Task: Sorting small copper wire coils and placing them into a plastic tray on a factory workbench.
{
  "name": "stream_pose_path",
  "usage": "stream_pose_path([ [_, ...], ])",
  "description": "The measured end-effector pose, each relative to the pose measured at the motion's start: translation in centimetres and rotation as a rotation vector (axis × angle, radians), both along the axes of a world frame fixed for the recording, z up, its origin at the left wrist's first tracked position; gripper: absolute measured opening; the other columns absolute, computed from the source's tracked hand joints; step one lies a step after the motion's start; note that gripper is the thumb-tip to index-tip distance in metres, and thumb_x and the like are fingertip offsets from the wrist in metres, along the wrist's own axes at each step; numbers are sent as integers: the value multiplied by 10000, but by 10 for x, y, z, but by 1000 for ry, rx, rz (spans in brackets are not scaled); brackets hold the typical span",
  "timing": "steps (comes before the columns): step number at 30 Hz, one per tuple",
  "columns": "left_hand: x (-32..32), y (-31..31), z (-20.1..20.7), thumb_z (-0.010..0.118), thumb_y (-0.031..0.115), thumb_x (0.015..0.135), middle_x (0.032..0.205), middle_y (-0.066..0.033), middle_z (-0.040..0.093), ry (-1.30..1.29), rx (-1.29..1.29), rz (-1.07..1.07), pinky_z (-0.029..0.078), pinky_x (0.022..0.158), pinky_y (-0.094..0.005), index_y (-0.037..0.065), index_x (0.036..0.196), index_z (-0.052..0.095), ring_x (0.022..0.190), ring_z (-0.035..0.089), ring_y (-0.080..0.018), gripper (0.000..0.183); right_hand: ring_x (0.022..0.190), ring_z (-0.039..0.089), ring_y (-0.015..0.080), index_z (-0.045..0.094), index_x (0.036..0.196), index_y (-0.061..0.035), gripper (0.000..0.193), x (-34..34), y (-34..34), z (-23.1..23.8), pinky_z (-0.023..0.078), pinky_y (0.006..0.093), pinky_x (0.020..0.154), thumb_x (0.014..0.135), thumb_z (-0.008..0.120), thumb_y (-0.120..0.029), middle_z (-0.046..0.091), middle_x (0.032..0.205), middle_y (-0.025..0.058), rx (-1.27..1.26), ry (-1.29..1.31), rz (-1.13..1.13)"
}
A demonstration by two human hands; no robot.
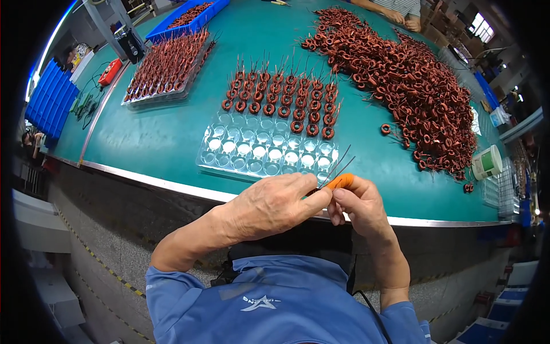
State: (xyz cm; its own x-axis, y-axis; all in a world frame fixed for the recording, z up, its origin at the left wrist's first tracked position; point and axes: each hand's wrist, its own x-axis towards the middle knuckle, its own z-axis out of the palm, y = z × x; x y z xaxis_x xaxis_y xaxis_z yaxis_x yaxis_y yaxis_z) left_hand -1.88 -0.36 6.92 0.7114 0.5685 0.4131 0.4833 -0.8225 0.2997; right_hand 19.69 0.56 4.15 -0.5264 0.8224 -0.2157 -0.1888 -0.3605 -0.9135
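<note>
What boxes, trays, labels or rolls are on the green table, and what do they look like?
Clear plastic tray: table middle, rectangular, far rows holding copper coils.
Second clear tray: far left, full of coils.
Blue bin: far left edge, rectangular.
Roll: right side, round, white and green.

Bright even light, fisheye-bent dark rim

Bare green table point(160, 143) lies open at centre left of the frame, between a full coil tray point(166, 69) at upper left and a half-filled clear tray point(258, 152) at centre. A sprawling heap of copper coils point(401, 80) blocks the upper right, and a tape roll point(487, 162) stands at the right edge.
</note>
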Motion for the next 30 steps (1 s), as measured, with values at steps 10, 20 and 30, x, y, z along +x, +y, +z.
stream_pose_path([
  [10,5,0,-5,601,133,739,782,-58,489,184,372,62,453,570,-277,42,950,574,673,532,-173,231,521,564,81,637,960,22,202,-7,1,-5,448,198,458,924,579,-169,614,679,39,155,-157,-110],
  [20,2,-4,-35,652,106,785,748,-84,519,-58,132,203,471,549,-292,19,943,556,638,569,-186,205,474,513,60,643,859,28,187,-27,3,-4,390,202,414,854,614,-156,569,592,14,216,-309,-221],
  [30,22,-22,-63,463,145,978,873,-130,576,-1361,-1016,-80,542,676,-289,-17,1205,374,745,613,-159,293,457,460,52,628,822,18,182,-27,11,-5,348,201,412,854,609,-160,550,582,9,91,-43,-140],
])
